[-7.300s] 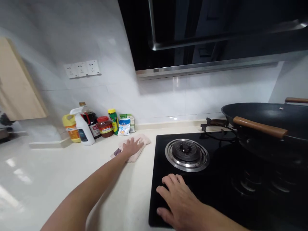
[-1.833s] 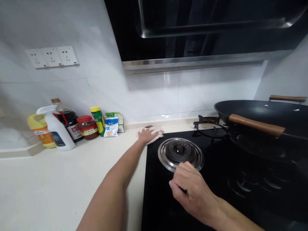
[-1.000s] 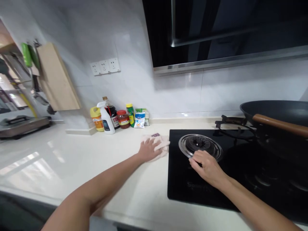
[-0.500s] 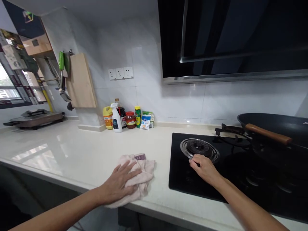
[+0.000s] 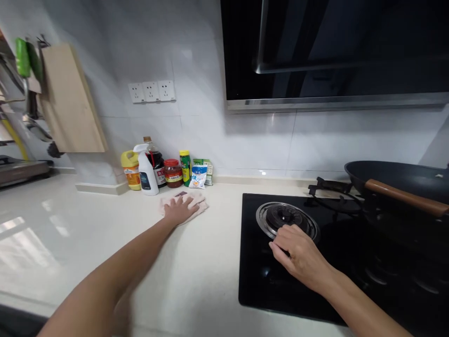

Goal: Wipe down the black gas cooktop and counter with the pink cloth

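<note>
My left hand lies flat with fingers spread on a pale pink cloth, pressing it to the white counter just in front of the bottles and jars. The arm reaches in from the lower left. My right hand is loosely curled over the black glass cooktop, in front of the left burner. Nothing shows in its fingers, though the fingertips are partly hidden underneath.
Along the wall stand a yellow jug, a white spray bottle, a dark sauce bottle, a red-lidded jar, a green shaker and a blue-white packet. A wok sits right, beneath the range hood.
My left hand has slid the cloth from the counter's front edge back toward the bottles. My right hand stays over the cooktop, nearly in place. The view has shifted closer and to the right.
</note>
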Demonstrator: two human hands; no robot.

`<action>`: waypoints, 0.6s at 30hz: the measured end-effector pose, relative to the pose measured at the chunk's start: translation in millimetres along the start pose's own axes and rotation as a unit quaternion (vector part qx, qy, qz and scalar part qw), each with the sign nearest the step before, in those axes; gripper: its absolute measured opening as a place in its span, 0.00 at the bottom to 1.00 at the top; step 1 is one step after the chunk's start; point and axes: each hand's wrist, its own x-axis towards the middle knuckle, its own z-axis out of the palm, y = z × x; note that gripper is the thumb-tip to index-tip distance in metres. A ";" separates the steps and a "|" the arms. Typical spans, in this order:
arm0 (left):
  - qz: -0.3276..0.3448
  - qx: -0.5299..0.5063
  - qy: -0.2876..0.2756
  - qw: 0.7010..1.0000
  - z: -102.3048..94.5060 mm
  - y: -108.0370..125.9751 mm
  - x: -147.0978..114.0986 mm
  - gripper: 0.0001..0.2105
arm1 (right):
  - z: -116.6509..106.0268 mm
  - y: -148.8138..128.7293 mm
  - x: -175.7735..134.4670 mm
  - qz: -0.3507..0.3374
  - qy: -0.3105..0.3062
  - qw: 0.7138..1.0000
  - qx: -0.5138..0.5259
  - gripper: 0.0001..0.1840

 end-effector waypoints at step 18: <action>0.243 -0.013 0.029 0.970 4.6 124.8 -123.8 0.29 | -3.4 51.8 -8.6 0.084 0.029 0.993 -0.077 0.21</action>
